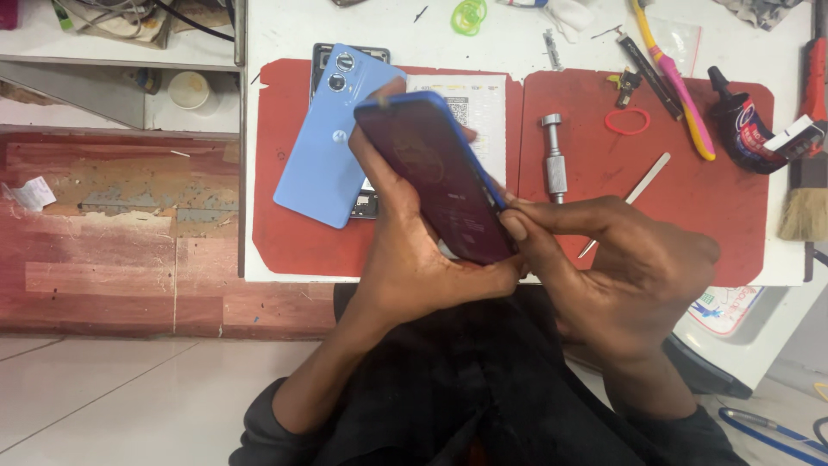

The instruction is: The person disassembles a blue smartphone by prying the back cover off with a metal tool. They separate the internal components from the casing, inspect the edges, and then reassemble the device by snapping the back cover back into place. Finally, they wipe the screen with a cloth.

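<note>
So a blue-edged phone point(440, 177) with a dark, switched-off screen is held up over the near edge of the white workbench point(259, 129), tilted with its top end pointing far-left. It's cradled from below and the left by the left hand point(405, 259), fingers wrapped round the back and the thumb laid along the near edge. The right hand point(621, 267) is brought in from the right, thumb and forefinger pressed together right at the phone's lower right edge, pinching at the seam; whether a thin pick is caught between them can't be told, that spot is hidden by the fingertips

Behind the phone, a light blue back cover point(323, 147) with two camera rings is lying on the left red mat point(285, 233), partly on top of a dark phone frame, with a white printed sheet point(474, 108) just to its right. On the right red mat point(707, 216) a metal knurled tool point(553, 160), a flat metal spudger point(649, 178), a red rubber band point(627, 121) and a black glue bottle point(740, 125) are laid out; a pink and yellow toothbrush point(677, 82) and a paintbrush point(806, 194) are at the far right

Looks like the edge-working stage: the seam by the lower right corner is being worked. A steady grip and light, even pressure along that edge would be called for next, so the glass isn't stressed
</note>
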